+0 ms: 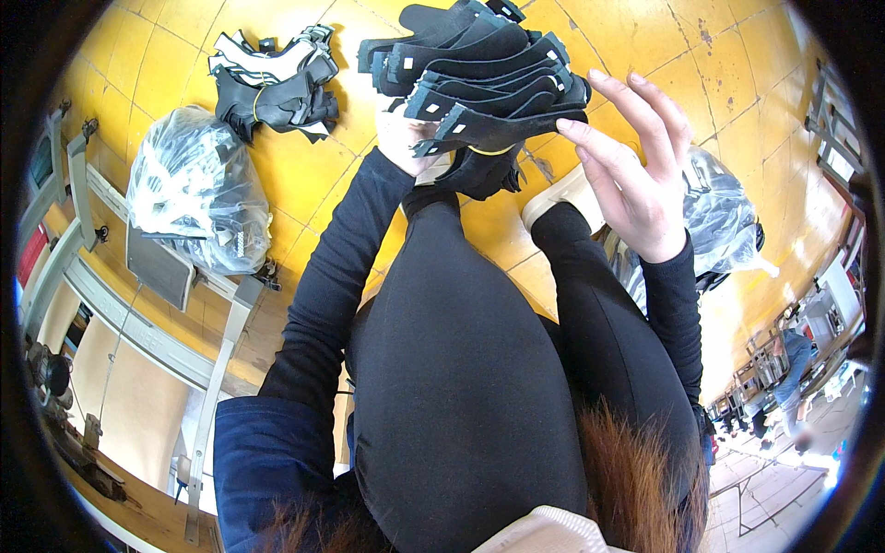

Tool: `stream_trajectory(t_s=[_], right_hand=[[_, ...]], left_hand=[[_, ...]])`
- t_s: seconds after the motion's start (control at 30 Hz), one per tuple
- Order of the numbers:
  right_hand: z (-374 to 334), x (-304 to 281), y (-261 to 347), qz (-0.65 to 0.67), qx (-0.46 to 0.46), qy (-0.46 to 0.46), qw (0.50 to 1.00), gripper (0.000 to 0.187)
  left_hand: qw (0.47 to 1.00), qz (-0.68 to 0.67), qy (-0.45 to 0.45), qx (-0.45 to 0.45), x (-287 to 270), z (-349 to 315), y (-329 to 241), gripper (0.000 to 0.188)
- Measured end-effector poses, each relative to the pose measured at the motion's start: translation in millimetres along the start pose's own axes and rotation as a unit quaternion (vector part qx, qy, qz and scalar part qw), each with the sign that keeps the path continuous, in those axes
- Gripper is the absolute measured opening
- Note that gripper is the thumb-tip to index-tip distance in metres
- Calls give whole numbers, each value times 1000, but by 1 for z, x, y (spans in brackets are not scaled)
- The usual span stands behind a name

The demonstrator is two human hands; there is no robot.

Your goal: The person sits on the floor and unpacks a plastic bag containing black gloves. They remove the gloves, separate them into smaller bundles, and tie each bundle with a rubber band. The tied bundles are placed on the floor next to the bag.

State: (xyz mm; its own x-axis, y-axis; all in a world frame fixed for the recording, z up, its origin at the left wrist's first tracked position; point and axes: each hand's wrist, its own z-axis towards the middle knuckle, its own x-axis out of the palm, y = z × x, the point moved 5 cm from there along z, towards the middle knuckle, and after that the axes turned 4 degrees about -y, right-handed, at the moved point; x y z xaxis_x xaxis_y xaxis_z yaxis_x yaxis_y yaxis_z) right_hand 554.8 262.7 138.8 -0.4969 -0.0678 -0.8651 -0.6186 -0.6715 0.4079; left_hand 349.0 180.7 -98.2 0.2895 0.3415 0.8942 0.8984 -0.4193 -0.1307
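A bundle of black cut-out pieces (489, 92), curved and layered, is held up above my knees. Small white marks and greyish edges show along its left side, and a yellow band circles its lower part. My left hand (404, 143) grips it from the left and beneath, with most of its fingers hidden behind the pieces. On the other side my right hand (636, 166) has its fingers spread, a fingertip at the bundle's right edge; whether it touches I cannot tell. A second banded bundle of black and white pieces (272, 83) lies on the floor at the far left.
Clear plastic bags with contents stand on the yellow tiled floor (737, 46), one bag (198, 189) left, another bag (724, 217) right. A metal frame (138, 323) runs along my left. A person (793, 369) and benches are farther off at right.
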Motion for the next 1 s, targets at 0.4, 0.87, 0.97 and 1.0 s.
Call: stream_trajectory(t_s=[0.4,0.87,0.97,1.0], right_hand=[[-1,3,0,7,10,9,1000,47],[-2,3,-1,5,8,22,1000,47],[-2,3,-1,6,8,21,1000,46],[-2,3,-1,7,7,19,1000,46]], left_hand=[[976,175,-104,78,-7,-4,-1,26],[878,414,-198,134,-19,-8,-3,34],[878,417,-197,128,-17,-9,-3,33],[878,417,-196,127,-17,-9,-3,33]])
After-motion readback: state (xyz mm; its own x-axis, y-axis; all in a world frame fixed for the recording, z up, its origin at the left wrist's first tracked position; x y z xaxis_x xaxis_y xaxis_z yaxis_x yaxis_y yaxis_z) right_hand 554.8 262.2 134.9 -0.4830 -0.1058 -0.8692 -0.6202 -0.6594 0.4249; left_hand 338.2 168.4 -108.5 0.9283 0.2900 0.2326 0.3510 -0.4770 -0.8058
